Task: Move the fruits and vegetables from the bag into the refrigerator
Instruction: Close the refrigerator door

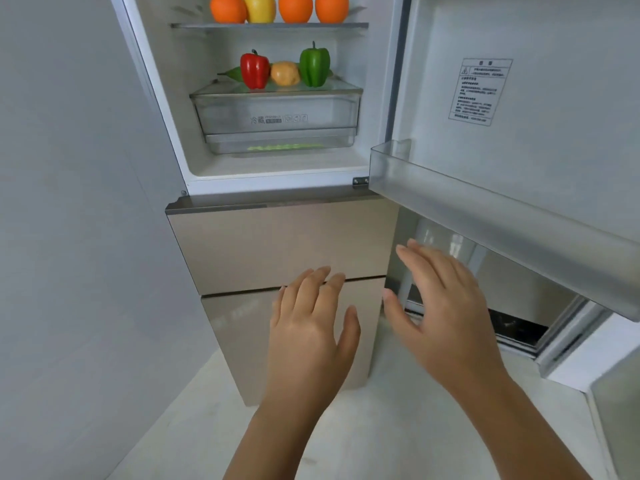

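Two bare hands hang empty in front of the tall beige refrigerator (277, 244), fingers spread and grasping nothing: the left hand (308, 327) before the seam between the lower drawer fronts, the right hand (446, 306) just beside the lower edge of the open white refrigerator door (519, 98). No bag shows anywhere in view, so whether produce remains in it cannot be told.

Inside the refrigerator, three round oranges (294, 6) and a yellow lemon (259, 6) sit in a row on the upper glass shelf (270, 26). One level down in the refrigerator, a glossy red bell pepper (255, 71), a tan potato (285, 73) and a glossy green bell pepper (314, 65) stand on the clear cover above the transparent plastic crisper drawer (277, 116), with a dark green leafy item partly hidden behind them.

Judging by this, loading looks finished or nearly so, and closing the door seems likely next. The risks lie there. The oranges sit close to the front lip of the refrigerator's shelf; a hard swing or slam could jolt them into rolling out. The peppers stand upright and could topple from the same shock. The clear plastic door bin (485, 209) juts toward the right hand, which could knock against it or get pinched at the door edge.
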Demonstrator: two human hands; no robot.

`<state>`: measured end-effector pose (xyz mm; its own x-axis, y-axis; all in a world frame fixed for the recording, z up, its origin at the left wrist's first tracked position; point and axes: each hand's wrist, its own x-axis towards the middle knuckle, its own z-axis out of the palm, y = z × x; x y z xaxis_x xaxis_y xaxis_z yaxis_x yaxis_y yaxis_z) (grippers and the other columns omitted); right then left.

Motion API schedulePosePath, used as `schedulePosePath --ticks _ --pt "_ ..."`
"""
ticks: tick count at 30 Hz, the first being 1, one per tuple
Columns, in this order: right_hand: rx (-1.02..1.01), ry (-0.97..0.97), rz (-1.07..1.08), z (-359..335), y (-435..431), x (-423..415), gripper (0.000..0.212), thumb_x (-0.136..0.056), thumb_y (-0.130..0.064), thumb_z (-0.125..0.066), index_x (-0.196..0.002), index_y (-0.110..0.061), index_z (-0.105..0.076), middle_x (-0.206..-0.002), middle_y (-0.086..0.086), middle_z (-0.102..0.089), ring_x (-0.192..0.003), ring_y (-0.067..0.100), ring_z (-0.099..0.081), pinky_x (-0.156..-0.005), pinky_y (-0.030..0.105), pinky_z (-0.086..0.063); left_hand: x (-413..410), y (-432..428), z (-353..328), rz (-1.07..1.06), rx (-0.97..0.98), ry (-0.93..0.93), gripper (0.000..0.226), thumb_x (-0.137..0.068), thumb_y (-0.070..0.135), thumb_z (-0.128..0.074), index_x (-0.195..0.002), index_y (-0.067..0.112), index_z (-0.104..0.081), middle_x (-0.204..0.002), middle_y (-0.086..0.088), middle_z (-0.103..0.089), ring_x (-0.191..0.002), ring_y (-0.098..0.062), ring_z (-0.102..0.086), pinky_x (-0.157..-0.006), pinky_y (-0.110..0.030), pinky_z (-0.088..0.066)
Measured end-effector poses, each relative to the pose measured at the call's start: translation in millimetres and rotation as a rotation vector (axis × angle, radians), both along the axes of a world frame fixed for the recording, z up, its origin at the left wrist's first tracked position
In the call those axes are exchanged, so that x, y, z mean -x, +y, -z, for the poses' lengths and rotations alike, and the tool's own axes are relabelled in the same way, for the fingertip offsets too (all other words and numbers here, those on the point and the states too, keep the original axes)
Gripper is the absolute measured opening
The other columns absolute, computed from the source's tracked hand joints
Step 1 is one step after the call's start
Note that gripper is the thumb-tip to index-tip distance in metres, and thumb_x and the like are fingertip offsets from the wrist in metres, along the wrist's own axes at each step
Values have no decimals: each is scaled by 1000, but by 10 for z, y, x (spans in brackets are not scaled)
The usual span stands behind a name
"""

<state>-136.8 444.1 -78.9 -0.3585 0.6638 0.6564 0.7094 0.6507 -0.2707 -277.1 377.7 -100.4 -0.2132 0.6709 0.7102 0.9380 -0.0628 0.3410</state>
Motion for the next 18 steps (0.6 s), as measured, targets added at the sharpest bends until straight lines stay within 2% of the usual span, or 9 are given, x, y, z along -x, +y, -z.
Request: schedulePosePath --ticks 6,12,18 --pt "-38 28 79 -144 -283 -518 51 -84 -39 -42 -123 -7 -52 -123 11 -58 -114 30 -52 -95 42 -40 -424 -199 -33 50 27 -14 40 -84 31 -44 -115 11 -60 -116 -7 -63 -109 -26 -56 -92 -39 -43" --pt "-79 151 119 -376 -271 -1037 53 -84 -40 -41 -123 -6 -52 -125 13 -56 -116 30 -48 -97 45 -41 -862 -165 -335 83 -42 70 40 -84 30 -44 -114 9 -61 -114 -8 -64 -107 -27 -57 -92 -38 -43" --pt "-135 148 139 -659 -114 -1605 51 -83 -40 -47 -124 -9 -52 -129 13 -54 -119 32 -48 -96 44 -39 -1479 51 -694 98 -109 116 41 -83 29 -44 -113 8 -62 -114 -10 -63 -106 -28 -57 -91 -41 -43"
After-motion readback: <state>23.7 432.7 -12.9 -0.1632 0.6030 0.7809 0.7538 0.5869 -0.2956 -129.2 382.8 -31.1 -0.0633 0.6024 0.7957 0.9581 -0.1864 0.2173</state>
